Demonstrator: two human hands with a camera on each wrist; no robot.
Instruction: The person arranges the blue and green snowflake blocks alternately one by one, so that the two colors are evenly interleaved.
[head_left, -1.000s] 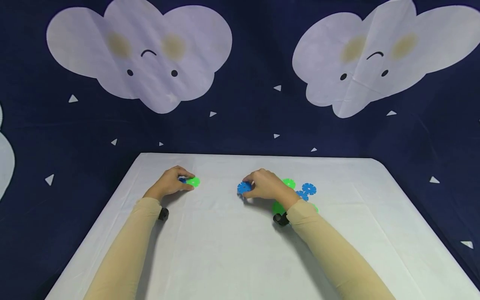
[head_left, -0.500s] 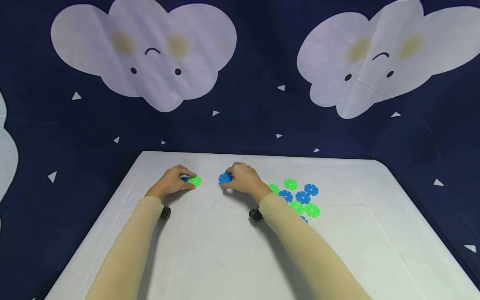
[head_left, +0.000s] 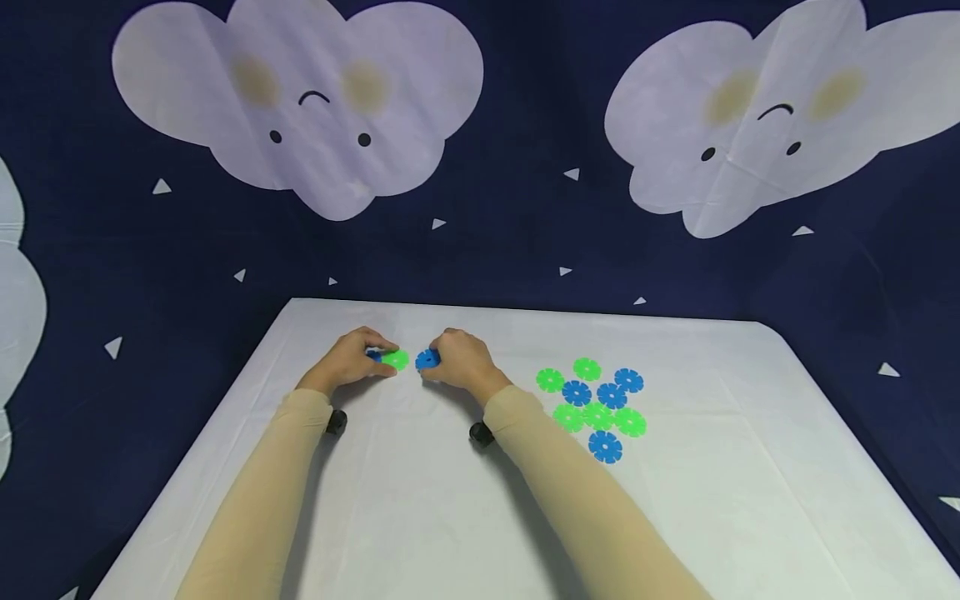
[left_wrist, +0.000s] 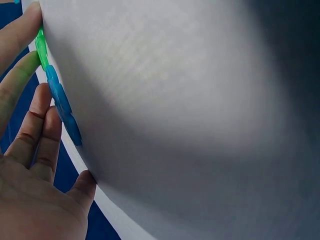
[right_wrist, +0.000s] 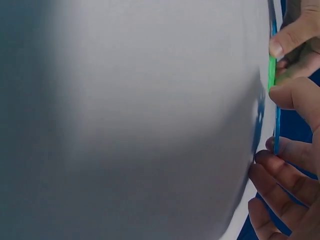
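In the head view my left hand (head_left: 345, 360) is at the far left of the white table, pinching a green notched plastic disc (head_left: 396, 359) between thumb and finger. A blue notched disc (head_left: 374, 356) sits against the green one, partly hidden under that hand; the left wrist view shows the green disc (left_wrist: 41, 47) and blue disc (left_wrist: 62, 105) edge to edge. Just to the right, my right hand (head_left: 465, 363) holds another blue disc (head_left: 427, 359) by its edges, a small gap from the green one. The right wrist view shows this blue disc (right_wrist: 277, 127) edge-on between thumb and fingertip.
Right of the hands lies a loose group of several discs, green (head_left: 587, 369) and blue (head_left: 605, 447), flat on the white table (head_left: 720, 467). Behind the table's far edge hangs a dark blue cloth with cloud shapes (head_left: 300, 100).
My right hand has carried its blue disc leftward, away from the loose discs and close to the green disc. The left hand keeps its pinch almost in place. More loose discs are uncovered.
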